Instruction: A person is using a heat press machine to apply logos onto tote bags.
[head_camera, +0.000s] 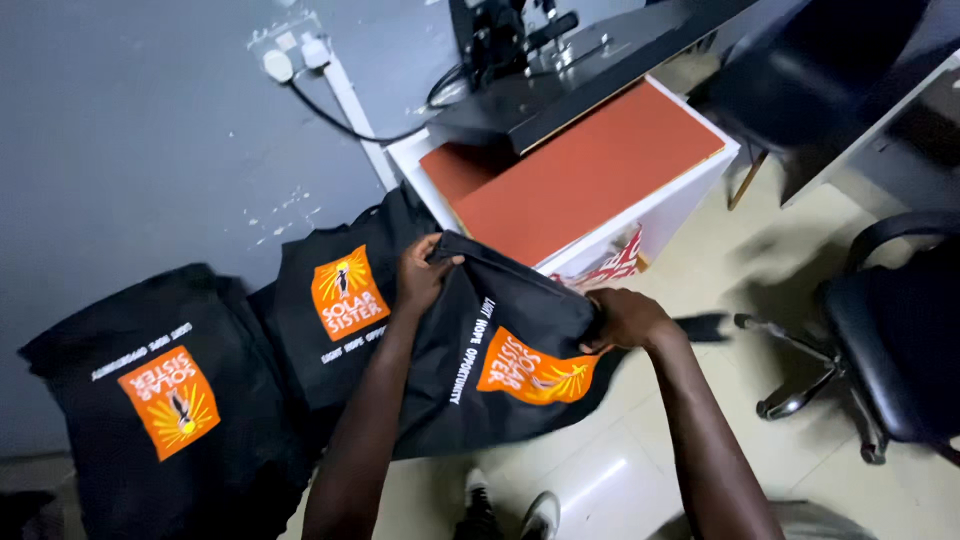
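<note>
Both hands, left hand (422, 272) and right hand (622, 318), grip a black bag (500, 345), fingertips hidden.

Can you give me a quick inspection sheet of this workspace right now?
Surface: pale tiled floor; white cabinet with an orange top.
Job's things: black bag with an orange printed patch, held up by its top edge.
Clutter: two more black bags, one leaning on the wall, one further left.
Hands: left hand and right hand both grip the held bag's rim.
Cables: black cable runs from a wall socket to the press machine.
Surroundings: grey wall; black office chair.
</note>
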